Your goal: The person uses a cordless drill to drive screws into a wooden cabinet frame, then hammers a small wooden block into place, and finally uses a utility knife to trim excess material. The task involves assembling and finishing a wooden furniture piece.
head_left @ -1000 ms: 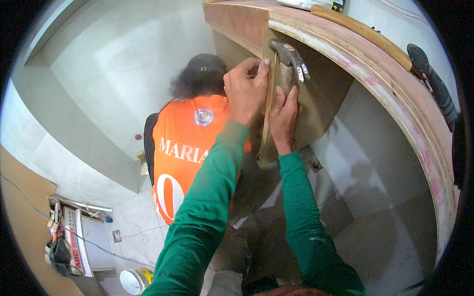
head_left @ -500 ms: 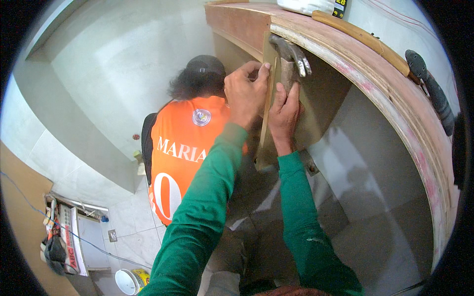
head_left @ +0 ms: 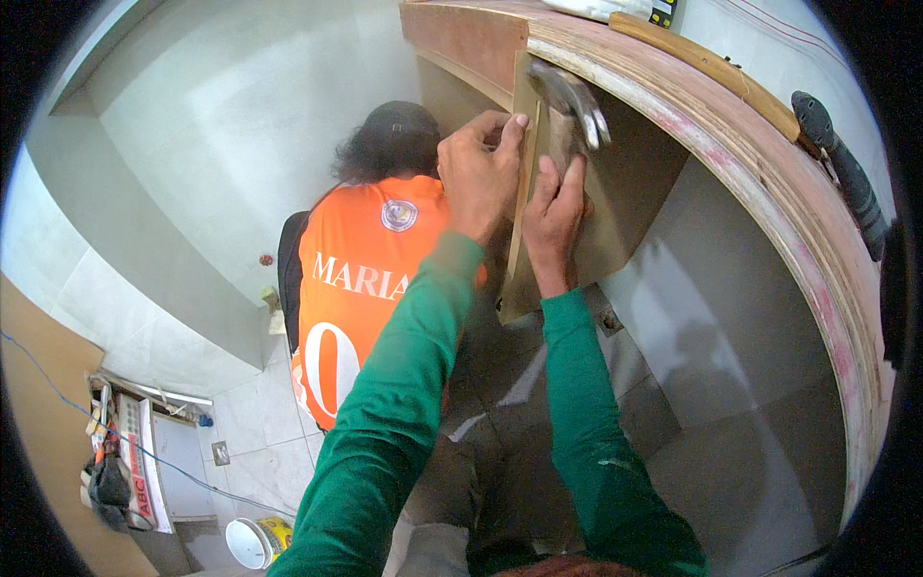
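My right hand (head_left: 555, 219) is wrapped round a claw hammer (head_left: 569, 98), close under its head, with the metal claw pointing right. The hammer lies close to the upright brown wooden panel (head_left: 613, 231) under the counter. Beside it, my left hand (head_left: 481, 175) is closed in a pinch at the panel's front edge, by a thin wooden strip (head_left: 530, 183). Whatever is between those fingertips is too small to make out. Above both hands curves the layered plywood edge of the counter (head_left: 731, 159).
A person in an orange shirt (head_left: 370, 260) crouches just left of my arms. On the counter lie a wooden-handled tool (head_left: 707, 67) and a black-handled tool (head_left: 851, 197). A white bucket (head_left: 250, 544) stands lower left, near a blue cord (head_left: 183, 479) and a box of tools (head_left: 120, 462).
The hammer head has shifted slightly up and right against the panel. My left hand stays pinched at the edge. The person in orange has moved a little to the right.
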Demonstrator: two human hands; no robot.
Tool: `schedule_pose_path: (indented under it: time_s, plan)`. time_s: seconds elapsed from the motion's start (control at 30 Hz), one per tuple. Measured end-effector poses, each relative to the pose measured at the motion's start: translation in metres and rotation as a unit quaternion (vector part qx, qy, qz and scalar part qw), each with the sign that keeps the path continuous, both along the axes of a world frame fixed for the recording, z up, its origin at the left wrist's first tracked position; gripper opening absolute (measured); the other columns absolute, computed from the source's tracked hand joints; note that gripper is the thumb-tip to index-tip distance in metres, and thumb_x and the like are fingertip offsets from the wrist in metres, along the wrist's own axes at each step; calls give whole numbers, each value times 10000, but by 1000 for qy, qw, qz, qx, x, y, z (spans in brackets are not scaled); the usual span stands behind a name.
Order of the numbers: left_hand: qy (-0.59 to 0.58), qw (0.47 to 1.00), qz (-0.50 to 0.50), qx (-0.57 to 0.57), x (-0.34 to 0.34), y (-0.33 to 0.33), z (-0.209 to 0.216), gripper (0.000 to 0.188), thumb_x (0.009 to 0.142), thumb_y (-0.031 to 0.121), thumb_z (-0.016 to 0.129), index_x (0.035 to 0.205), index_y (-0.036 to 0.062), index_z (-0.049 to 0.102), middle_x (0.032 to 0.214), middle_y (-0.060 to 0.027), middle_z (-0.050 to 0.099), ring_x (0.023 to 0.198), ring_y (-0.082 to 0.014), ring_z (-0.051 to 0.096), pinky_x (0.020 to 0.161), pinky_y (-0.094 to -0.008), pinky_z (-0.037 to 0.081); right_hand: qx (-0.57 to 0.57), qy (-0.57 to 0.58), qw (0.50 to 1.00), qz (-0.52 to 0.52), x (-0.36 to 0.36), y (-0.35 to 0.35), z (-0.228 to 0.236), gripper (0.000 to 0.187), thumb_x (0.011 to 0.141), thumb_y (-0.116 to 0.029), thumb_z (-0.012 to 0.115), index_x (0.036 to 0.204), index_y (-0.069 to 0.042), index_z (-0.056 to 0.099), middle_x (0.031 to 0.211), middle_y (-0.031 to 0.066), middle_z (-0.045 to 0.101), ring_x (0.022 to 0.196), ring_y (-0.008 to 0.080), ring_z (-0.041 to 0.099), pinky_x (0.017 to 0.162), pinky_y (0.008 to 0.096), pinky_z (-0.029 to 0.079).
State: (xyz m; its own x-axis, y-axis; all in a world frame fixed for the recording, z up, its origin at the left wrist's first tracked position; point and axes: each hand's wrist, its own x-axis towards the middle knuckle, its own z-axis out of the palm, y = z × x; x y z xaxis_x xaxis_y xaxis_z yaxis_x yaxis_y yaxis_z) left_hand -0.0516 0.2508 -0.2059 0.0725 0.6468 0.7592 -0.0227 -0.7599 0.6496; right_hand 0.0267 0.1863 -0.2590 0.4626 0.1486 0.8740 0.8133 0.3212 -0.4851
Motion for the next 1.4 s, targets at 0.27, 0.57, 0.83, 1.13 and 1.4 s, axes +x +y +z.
schedule_pose_path:
  time_s: [0.27, 0.57, 0.83, 1.13, 1.4]
  plan:
    - [0, 1000, -19, -19, 7, 6, -6, 301, 1001, 320, 764, 1023, 29, 838, 856, -231, 782, 803, -386, 790, 771, -466, 595, -12, 14, 1000, -21, 11, 4, -23, 307, 1149, -278, 543, 1188, 27, 555, 959, 328, 696, 938, 582, 681, 753, 565, 533]
    - [24, 1000, 20, -4, 1, 3, -6, 315, 1002, 319, 774, 1022, 11, 839, 862, -195, 801, 790, -305, 785, 765, -417, 594, -77, 44, 996, 17, 10, -3, -36, 370, 1139, -291, 574, 1276, 53, 555, 1049, 381, 681, 987, 601, 656, 766, 606, 522]
    - [23, 999, 27, -2, 2, 3, -10, 317, 1017, 265, 785, 1004, -49, 827, 841, -143, 821, 733, -150, 761, 706, -323, 588, -100, 49, 994, -13, 7, -4, -37, 328, 1149, -300, 561, 1130, 27, 556, 975, 355, 683, 960, 581, 666, 746, 595, 504]
    - [4, 1000, 6, -24, 9, 7, -12, 305, 992, 343, 778, 1007, 46, 844, 848, -203, 789, 781, -360, 788, 749, -456, 596, -56, 14, 998, -5, 15, 8, -17, 363, 1131, -285, 580, 1305, 34, 579, 1065, 339, 703, 1013, 576, 676, 798, 583, 537]
    - [5, 1000, 1, -23, 30, 29, -14, 286, 998, 322, 771, 1030, 47, 840, 857, -201, 790, 792, -354, 791, 746, -446, 595, -39, 41, 998, 22, 25, 29, -9, 339, 1143, -308, 548, 1190, 26, 574, 1000, 350, 709, 986, 570, 683, 756, 594, 521]
